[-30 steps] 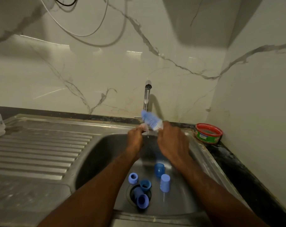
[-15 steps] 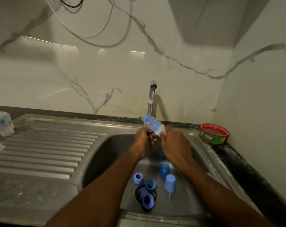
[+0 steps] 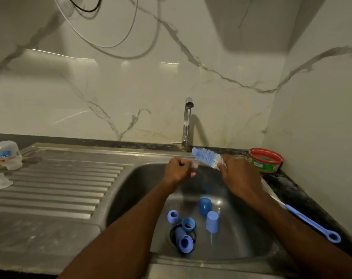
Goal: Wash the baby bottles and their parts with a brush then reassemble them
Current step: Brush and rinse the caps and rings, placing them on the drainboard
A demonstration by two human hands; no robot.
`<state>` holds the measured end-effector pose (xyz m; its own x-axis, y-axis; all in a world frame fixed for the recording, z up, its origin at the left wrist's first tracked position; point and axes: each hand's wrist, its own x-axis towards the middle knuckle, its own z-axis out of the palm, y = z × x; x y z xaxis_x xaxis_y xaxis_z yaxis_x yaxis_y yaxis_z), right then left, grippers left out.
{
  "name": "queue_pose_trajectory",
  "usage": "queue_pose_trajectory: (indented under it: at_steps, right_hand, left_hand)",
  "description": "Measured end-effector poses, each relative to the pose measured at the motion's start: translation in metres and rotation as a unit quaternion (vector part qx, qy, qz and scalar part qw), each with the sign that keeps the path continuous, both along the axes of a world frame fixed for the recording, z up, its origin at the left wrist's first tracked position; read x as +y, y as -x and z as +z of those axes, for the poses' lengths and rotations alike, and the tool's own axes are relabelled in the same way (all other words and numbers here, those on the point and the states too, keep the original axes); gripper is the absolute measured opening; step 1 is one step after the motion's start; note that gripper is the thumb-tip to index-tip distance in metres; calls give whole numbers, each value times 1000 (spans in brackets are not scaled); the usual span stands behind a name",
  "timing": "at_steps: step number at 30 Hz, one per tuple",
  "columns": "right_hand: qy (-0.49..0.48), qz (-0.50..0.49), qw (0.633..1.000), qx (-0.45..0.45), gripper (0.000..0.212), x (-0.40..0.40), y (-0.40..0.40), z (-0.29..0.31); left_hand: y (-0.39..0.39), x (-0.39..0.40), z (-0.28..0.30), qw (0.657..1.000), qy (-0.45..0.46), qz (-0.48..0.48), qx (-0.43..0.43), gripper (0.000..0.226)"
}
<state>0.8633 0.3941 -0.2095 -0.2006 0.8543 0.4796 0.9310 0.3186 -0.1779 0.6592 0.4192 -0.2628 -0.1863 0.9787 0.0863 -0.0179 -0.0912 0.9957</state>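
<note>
Your left hand [image 3: 179, 170] is curled into a fist around a small clear part [image 3: 194, 165], too blurred to name, held under the thin stream from the tap [image 3: 188, 117]. Your right hand [image 3: 239, 176] is wrapped tight around the brush [image 3: 206, 157] just below its bristles; the blue-and-white head points up and left toward the tap, and the blue handle runs back past your wrist, its ring end [image 3: 333, 237] over the sink's right rim. Against the frame half a second back, the brush head has swung out to the right of the stream and your hands have drawn apart; before, the bristles sat right over the left fist. The camera view has also shifted. In the steel sink [image 3: 138, 178], five blue parts [image 3: 212, 221] lie loose: one cap upside down, one darker cup behind it, two rings near the drain, one piece on its side in the drain hole [image 3: 184, 241]. On the ribbed drainboard [image 3: 56, 182] at far left stand a clear bottle [image 3: 6, 155] and a clear teat [image 3: 3, 181]. A red-rimmed green tub [image 3: 265, 162] sits in the right corner on dark counter. Walls are white marble-veined panel, cables looping above.
</note>
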Motion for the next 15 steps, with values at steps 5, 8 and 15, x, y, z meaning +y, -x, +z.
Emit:
queue_pose_trajectory:
  at_steps: [5,8,15]
  right_hand:
    - [30,-1,1000,4,30,7,-7,-6]
    - [45,12,999,-13,30,8,-3,-9]
    - [20,16,1000,-15,25,9,-4,-13]
  left_hand:
    - [-1,1,-5,983,-43,89,155,18]
    - [1,-2,-4,963,-82,117,231,22]
    - [5,-5,-2,944,-82,164,275,44]
